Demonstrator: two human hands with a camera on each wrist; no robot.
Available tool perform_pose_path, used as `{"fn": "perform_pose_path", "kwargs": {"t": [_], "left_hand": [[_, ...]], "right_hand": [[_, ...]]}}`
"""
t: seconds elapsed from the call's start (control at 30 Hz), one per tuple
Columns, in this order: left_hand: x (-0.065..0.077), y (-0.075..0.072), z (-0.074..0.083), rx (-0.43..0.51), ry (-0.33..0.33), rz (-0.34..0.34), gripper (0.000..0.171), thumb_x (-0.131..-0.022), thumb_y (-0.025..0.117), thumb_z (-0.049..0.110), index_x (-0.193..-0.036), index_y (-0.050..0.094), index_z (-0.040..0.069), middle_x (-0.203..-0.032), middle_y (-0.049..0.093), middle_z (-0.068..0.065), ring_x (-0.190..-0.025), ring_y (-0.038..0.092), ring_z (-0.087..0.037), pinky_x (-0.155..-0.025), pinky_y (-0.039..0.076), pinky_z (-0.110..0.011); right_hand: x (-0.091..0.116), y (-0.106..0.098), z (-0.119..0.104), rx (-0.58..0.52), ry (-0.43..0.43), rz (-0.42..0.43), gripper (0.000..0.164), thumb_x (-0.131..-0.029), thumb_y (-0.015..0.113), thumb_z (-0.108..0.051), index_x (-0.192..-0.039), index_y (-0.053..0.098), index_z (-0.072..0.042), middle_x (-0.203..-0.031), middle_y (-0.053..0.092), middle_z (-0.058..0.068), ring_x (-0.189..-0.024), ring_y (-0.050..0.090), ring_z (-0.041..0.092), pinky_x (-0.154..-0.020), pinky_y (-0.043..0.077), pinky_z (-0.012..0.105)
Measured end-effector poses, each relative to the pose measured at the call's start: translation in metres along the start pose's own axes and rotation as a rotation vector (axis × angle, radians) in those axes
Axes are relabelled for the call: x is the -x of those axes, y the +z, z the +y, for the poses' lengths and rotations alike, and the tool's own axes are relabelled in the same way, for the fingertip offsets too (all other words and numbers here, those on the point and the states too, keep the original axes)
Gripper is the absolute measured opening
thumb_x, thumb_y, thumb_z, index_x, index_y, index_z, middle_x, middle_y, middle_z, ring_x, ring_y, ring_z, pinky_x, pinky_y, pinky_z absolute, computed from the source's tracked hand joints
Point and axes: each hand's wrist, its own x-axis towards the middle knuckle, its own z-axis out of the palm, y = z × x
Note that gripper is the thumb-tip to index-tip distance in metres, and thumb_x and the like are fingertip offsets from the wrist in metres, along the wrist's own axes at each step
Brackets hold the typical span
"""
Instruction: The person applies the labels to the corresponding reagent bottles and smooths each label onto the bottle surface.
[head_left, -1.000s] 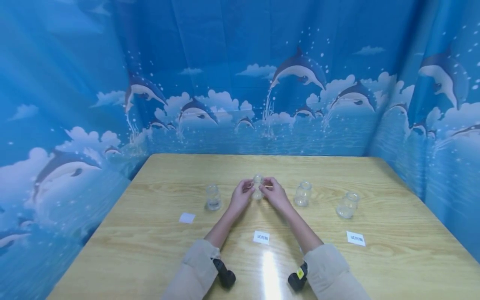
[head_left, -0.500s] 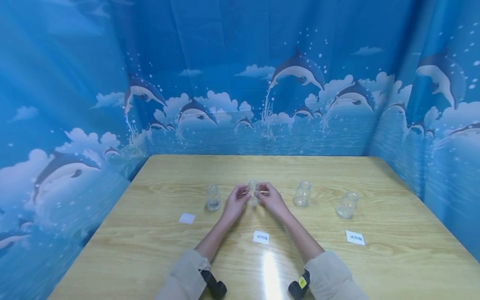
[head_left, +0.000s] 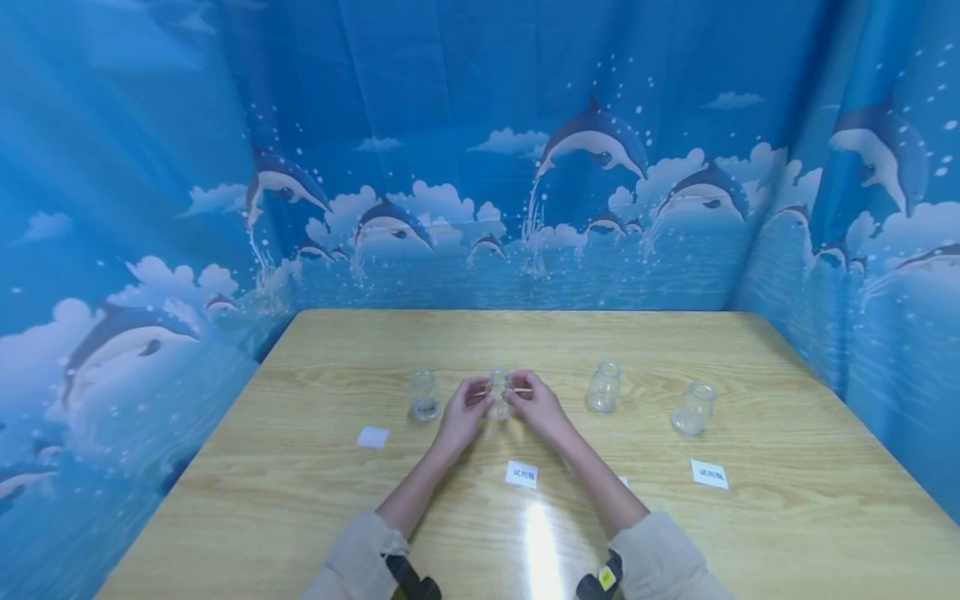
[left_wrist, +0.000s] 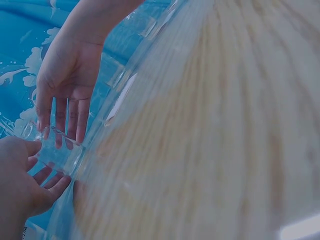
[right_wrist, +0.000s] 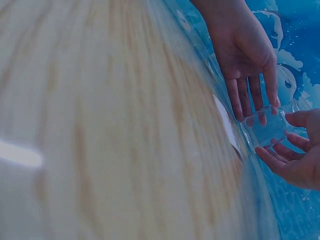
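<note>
A small clear glass bottle [head_left: 499, 407] stands upright between both hands in the middle of the head view. My left hand [head_left: 459, 414] holds its left side with thumb and fingers. From the right side, my right hand [head_left: 538, 408] grips the same bottle. In the left wrist view the bottle [left_wrist: 60, 152] has the thumb and fingers of both hands about it. The right wrist view also shows the bottle [right_wrist: 265, 131] between the hands. Whether its base touches the table cannot be made out.
Left of the hands stands a clear glass bottle [head_left: 425, 398] with dark markings. Two more glass bottles [head_left: 603, 387] stand to the right, the farther bottle [head_left: 693, 410] nearer the person. White cards [head_left: 522, 474] lie in front on the wooden table [head_left: 300, 500]. A dolphin-print curtain [head_left: 465, 150] surrounds it.
Both hands have moved a little left and nearer the person, and the glass bottle has come along between them. The other bottles and the cards stay in place.
</note>
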Motion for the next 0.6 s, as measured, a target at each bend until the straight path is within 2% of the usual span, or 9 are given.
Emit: {"fn": "perform_pose_path", "kwargs": {"t": [0.43, 0.6], "left_hand": [[0.0063, 0.0002, 0.0079, -0.03, -0.018, 0.019, 0.037, -0.089, 0.057, 0.005, -0.123, 0.047, -0.002, -0.122, 0.051, -0.022, -0.111, 0.05, -0.034, -0.094, 0.041, -0.04], [0.0093, -0.0029, 0.0086, -0.078, -0.004, 0.042, 0.04, -0.087, 0.06, 0.006, -0.124, 0.047, -0.002, -0.124, 0.05, -0.021, -0.112, 0.049, -0.035, -0.093, 0.042, -0.042]], "right_hand": [[0.0042, 0.002, -0.0017, 0.031, -0.02, 0.007, 0.037, -0.088, 0.06, -0.012, -0.122, 0.049, 0.001, -0.12, 0.053, 0.02, -0.106, 0.053, 0.034, -0.081, 0.05, 0.035], [0.0083, -0.0053, -0.0054, 0.085, -0.048, 0.03, 0.04, -0.088, 0.061, -0.014, -0.124, 0.05, -0.001, -0.12, 0.054, 0.018, -0.108, 0.052, 0.033, -0.086, 0.047, 0.04]]}}
